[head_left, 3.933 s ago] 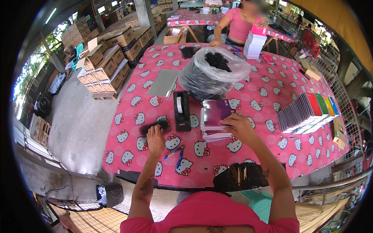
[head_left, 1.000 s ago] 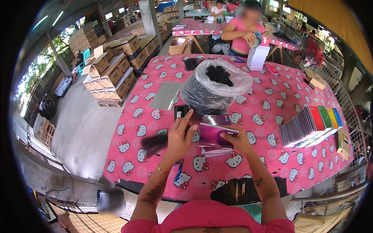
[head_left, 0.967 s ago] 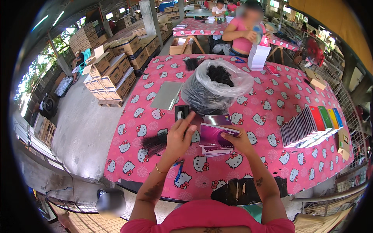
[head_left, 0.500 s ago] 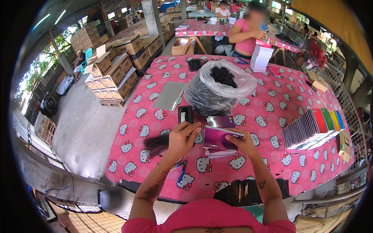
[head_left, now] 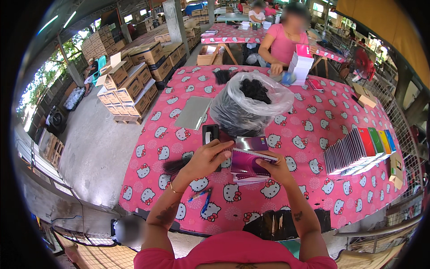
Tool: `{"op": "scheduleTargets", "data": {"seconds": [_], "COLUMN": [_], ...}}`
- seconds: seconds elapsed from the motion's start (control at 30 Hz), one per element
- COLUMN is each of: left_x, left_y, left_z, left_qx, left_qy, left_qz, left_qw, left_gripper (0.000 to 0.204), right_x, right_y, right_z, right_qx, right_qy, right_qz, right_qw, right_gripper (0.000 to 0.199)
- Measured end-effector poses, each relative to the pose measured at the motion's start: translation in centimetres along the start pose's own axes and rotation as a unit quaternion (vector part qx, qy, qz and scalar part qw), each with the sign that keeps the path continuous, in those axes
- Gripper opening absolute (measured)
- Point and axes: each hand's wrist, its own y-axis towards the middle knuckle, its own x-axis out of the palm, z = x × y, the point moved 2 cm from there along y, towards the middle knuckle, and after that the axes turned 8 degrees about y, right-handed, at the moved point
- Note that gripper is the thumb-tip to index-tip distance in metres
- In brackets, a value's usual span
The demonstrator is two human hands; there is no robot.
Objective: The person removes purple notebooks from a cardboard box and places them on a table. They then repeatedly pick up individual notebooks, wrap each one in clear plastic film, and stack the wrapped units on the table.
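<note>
My right hand (head_left: pixel 275 167) grips the lower right corner of a purple booklet (head_left: pixel 247 162), tilted up over a small stack of similar booklets (head_left: pixel 245 179) on the pink cat-print table (head_left: pixel 313 130). My left hand (head_left: pixel 207 159) is curled at the booklet's left edge, over the lower end of a black upright device (head_left: pixel 210 133). Whether its fingers pinch anything is hidden. A loose heap of black comb strips (head_left: pixel 175 164) lies just left of that hand.
A clear bag of black strips (head_left: pixel 251 105) stands behind the booklet, a grey sheet (head_left: pixel 193 112) to its left. Coloured notebooks (head_left: pixel 358 150) fan out at the right. Blue pens (head_left: pixel 202 197) lie near me. A person in pink (head_left: pixel 286 40) works opposite. Cardboard boxes (head_left: pixel 134 80) stand left.
My left hand left the black strips and came to the booklet's left edge. My right hand lifted the top booklet off the stack and tilted it.
</note>
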Motion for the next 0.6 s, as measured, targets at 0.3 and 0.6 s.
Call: {"op": "scheduleTargets", "data": {"seconds": [0.3, 0.6], "left_x": [2.0, 2.1], "left_y": [-0.4, 0.0], "left_z": [-1.3, -2.1], "left_qx": [-0.1, -0.065], "left_qy": [-0.11, -0.054], "left_qz": [0.049, 0.07], "left_qw": [0.988, 0.994], "left_gripper": [0.021, 0.019], "right_x": [-0.3, 0.5], "right_y": [0.8, 0.5], "right_z": [-0.1, -1.3], "right_qx": [0.017, 0.027], "right_qy": [0.011, 0.034], "right_qz": [0.027, -0.001], "right_qw": [0.999, 0.999], "right_gripper": [0.033, 0.031]}}
